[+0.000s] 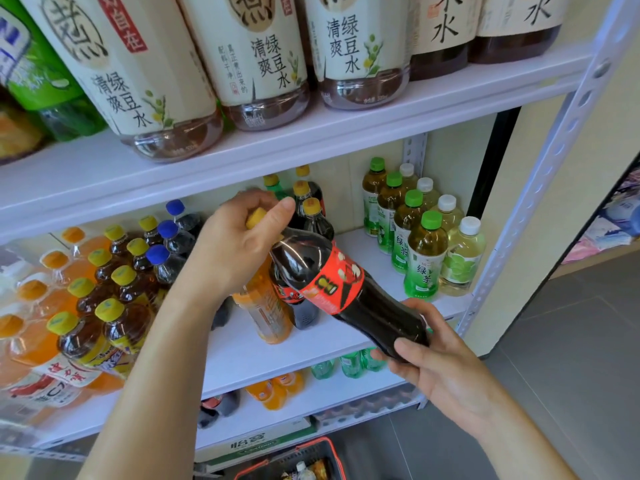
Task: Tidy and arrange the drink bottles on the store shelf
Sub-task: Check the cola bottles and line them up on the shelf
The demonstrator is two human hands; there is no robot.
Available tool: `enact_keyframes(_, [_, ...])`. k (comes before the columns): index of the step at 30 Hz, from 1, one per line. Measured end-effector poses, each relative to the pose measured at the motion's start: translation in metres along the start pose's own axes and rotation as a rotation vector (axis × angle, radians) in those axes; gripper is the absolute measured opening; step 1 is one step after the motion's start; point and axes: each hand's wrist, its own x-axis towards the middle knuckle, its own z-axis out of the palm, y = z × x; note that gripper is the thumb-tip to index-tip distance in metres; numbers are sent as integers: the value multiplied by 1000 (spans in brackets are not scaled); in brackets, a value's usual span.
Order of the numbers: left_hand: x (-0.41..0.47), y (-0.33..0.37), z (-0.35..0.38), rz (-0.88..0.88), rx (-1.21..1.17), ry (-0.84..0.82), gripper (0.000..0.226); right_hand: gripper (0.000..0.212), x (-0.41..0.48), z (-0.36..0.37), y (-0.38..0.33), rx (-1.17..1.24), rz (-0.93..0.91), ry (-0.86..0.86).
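The left hand (239, 244) is gripping the yellow cap (256, 216) of a tilted cola bottle (332, 278), and the right hand (440, 362) is clasping its base, in front of the middle shelf (249, 348). An orange bottle (266, 310) and seemingly another cola (301, 306) are standing just behind, with green tea bottles (422, 251) crowding the right.

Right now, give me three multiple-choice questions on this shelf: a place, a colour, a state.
1. The green-capped tea bottles stand on: A) the top shelf B) the second shelf's right end C) the floor.
2. The held cola bottle's cap is: A) blue B) yellow C) white.
3. The cola bottle is: A) standing upright B) lying flat C) tilted in both hands.
Answers: 1 B, beside the right post. 2 B, yellow shows under the left hand. 3 C, the right hand holds its base.
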Motion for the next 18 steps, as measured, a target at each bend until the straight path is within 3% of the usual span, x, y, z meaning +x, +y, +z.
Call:
enact_keyframes(4, [1,-5,8,-59,35,17,32,66,5,0,6,-231,-142,142])
enact_keyframes(12, [3,-2,22,66,-49,-1,23,62,8,-1,7,-544,-243,206])
enact_keyframes(15, [3,6,24,148,39,-21,23,59,8,1,-2,-812,-210,182])
enact_keyframes(18, [-2,17,31,331,292,-100,23,64,14,9,-11,-1049,-233,111])
